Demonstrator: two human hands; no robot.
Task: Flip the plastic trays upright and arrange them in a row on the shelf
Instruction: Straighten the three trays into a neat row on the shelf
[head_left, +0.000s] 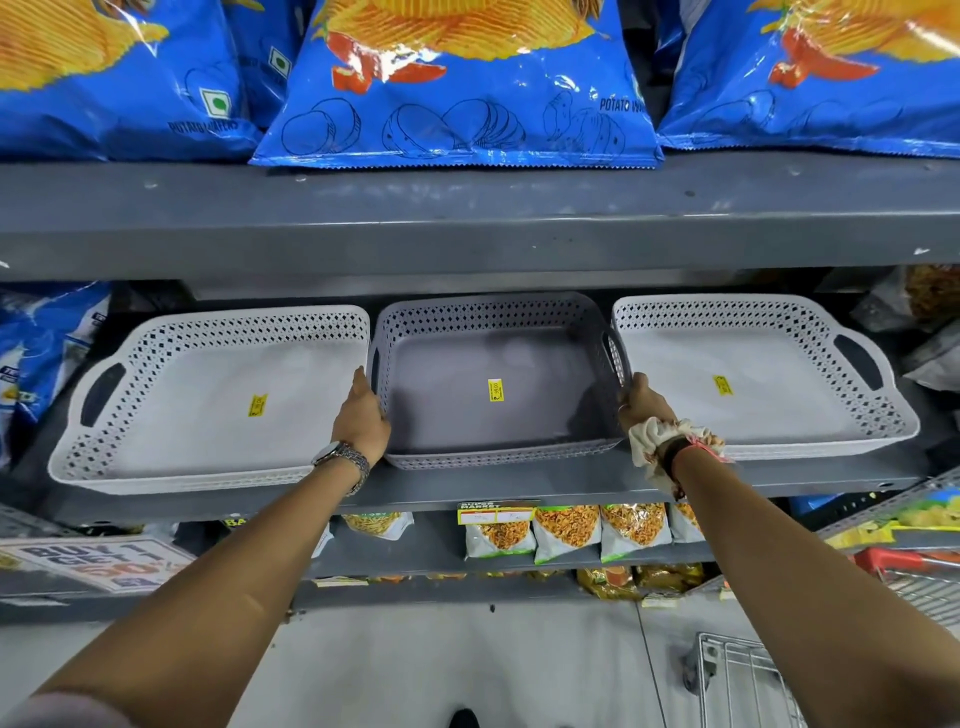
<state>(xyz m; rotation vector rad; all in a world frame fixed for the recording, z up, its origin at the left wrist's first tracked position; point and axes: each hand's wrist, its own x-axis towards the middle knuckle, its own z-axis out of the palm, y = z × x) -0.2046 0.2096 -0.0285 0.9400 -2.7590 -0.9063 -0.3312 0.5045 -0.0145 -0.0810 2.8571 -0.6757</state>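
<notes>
Three pale grey perforated plastic trays stand upright, side by side, on the grey shelf (467, 488). The left tray (197, 410) and the right tray (753, 379) each carry a yellow price sticker. The middle tray (493, 384) looks darker, sits in shadow and also has a sticker. My left hand (361, 415) grips the middle tray's left handle side, between it and the left tray. My right hand (641, 402) grips its right handle side, against the right tray. A watch is on my left wrist, a cloth and bands on my right.
Blue potato chip bags (457, 88) fill the shelf above, whose thick grey edge (467, 228) overhangs the trays. More chip bags (41, 353) lie at the left. Snack packets (566, 530) line the lower shelf. A wire trolley (743, 675) and red-handled cart (904, 564) stand at the lower right.
</notes>
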